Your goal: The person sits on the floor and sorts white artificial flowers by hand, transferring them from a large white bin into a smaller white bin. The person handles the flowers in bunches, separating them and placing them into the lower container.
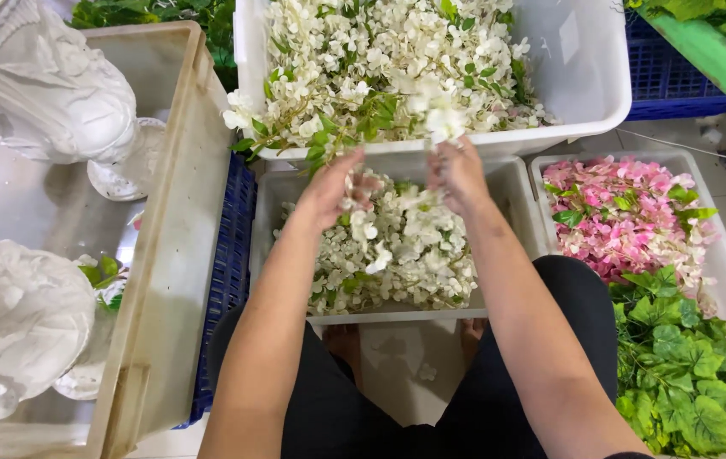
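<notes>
Now | step: likely sorting white artificial blossoms (397, 246) in small white plastic bin (499, 183) | left hand (333, 189) pinches loose blossoms | right hand (458, 174) pinches white flower sprig (443, 123) over bin | next: needs steady pull, petals kept over bin, clear of large white plastic tub (584, 68)

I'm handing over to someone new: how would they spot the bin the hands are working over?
Start at the big white tub heaped with white blossoms along the top. Directly below it, between the person's knees, sits a smaller white bin; the left hand and right hand hover over it. Unlike the right-hand bin, it holds only white flowers, no pink.
</notes>
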